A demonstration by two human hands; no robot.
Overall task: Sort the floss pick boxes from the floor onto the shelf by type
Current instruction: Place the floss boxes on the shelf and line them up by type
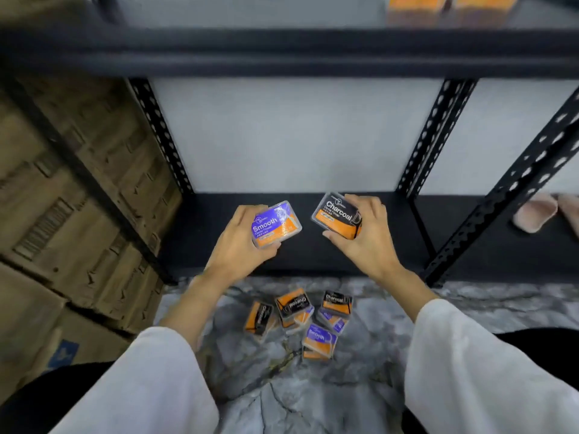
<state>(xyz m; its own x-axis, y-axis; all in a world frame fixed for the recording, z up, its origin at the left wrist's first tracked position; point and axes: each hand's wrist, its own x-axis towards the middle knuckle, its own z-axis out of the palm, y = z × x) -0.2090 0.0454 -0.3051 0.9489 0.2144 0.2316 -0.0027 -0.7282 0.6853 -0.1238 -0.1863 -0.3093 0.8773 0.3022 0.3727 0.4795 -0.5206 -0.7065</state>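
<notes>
Smooth box (275, 225) gripped by left hand (242, 242), Charcoal box (338, 216) by right hand (360, 236); both just above bottom shelf (200, 233), side by side.

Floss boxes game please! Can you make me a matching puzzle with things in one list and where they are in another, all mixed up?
Things:
1. Smooth box
2. Charcoal box
3. pile of boxes
4. pink slippers

Places:
A. on the marble floor
B. in the left hand
C. on the bottom shelf, far right
D. in the right hand

Pairs: 1-B, 2-D, 3-A, 4-C
</notes>
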